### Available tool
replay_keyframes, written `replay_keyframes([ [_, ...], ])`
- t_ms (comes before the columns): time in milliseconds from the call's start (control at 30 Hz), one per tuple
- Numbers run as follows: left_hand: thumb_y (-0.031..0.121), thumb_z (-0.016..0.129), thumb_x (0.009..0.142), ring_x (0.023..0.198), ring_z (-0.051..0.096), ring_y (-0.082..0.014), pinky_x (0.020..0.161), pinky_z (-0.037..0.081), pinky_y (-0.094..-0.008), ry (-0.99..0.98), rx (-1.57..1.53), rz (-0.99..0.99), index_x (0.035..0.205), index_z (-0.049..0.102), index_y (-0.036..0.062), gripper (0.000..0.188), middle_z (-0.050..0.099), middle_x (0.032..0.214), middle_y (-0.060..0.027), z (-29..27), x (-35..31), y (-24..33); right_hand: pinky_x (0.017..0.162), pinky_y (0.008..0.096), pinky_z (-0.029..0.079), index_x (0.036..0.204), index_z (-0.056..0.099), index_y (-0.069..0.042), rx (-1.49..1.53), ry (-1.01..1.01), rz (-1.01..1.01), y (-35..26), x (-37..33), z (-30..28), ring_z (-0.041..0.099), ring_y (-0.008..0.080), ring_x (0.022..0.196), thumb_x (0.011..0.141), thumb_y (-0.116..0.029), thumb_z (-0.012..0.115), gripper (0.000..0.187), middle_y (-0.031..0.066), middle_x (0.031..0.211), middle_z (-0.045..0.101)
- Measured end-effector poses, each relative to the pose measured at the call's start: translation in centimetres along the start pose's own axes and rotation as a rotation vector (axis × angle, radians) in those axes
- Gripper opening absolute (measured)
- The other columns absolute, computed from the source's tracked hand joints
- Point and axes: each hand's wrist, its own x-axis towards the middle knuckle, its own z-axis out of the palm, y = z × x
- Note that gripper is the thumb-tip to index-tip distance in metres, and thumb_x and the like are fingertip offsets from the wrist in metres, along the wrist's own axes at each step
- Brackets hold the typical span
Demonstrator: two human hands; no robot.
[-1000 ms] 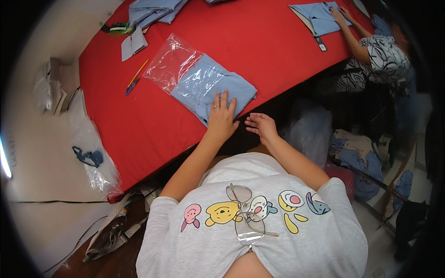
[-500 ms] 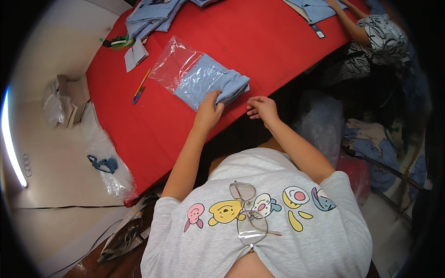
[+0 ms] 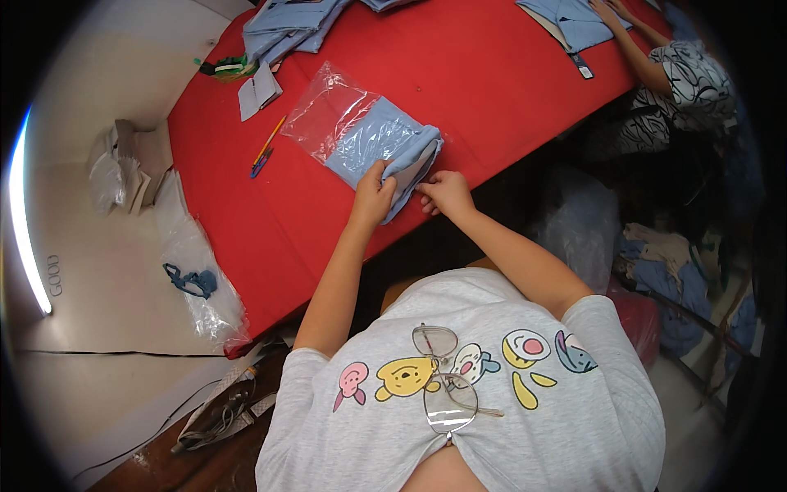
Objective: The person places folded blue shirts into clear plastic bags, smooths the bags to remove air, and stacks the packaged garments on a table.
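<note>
A folded light-blue garment point(image 3: 373, 135) lies partly inside a clear plastic bag point(image 3: 328, 107), close to the table's near edge. Its near right end sticks out of the bag, with the folds lifted and a greyish inner side showing. My left hand point(image 3: 375, 197) grips this near end, thumb on top and the other fingers hidden beneath. Just right of it, my right hand point(image 3: 447, 195) is closed, its thumb and forefinger pinched at the garment's edge. Whatever lies between those fingertips is too small to make out.
More folded blue garments point(image 3: 291, 29) are stacked at the far left of the red-covered table point(image 3: 484, 90). A white card point(image 3: 259, 92), a pencil point(image 3: 270, 139) and a pen point(image 3: 261, 164) lie left of the bag. At far right, a co-worker's hands touch another blue garment point(image 3: 574, 20).
The garment's outer end has been lifted and opened, showing its inner side. My right hand has moved left to the garment's edge, its fingers now pinched. My left hand keeps its hold.
</note>
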Motion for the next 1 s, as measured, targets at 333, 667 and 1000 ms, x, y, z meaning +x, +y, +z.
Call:
replay_keyframes([
  [333,0.008,0.061,0.090,0.109,0.068,-0.0309,0.092,0.053,-0.0352,-0.047,0.005,-0.008,0.132,0.064,-0.0009,0.043,0.070,0.122,-0.0233,0.0,0.0,-0.4,0.049,0.0328,0.057,0.101,0.070,0.006,0.117,-0.003,0.020,1.2,-0.2,0.0,0.068,0.0198,0.053,0.099,-0.013,0.070,0.019,0.0106,0.072,0.070],
  [667,0.019,0.088,0.072,0.143,0.046,-0.0350,0.116,0.034,-0.0541,0.115,0.903,0.414,0.148,0.057,0.0164,0.082,0.037,0.168,-0.0169,3.7,-1.3,0.4,0.048,0.0327,0.054,0.094,0.074,0.003,0.049,0.026,-0.061,3.1,-0.1,0.3,0.067,0.0174,0.053,0.094,-0.008,0.071,0.011,0.0089,0.070,0.069],
  [1000,0.021,0.093,0.067,0.145,0.042,-0.0351,0.119,0.032,-0.0522,0.214,0.985,0.251,0.143,0.058,0.0168,0.083,0.042,0.162,-0.0143,1.2,3.1,0.3,0.052,0.0288,0.052,0.096,0.075,-0.001,0.224,-0.088,-0.013,4.8,-3.3,0.6,0.065,0.0136,0.055,0.097,-0.016,0.075,0.016,0.0047,0.076,0.070],
])
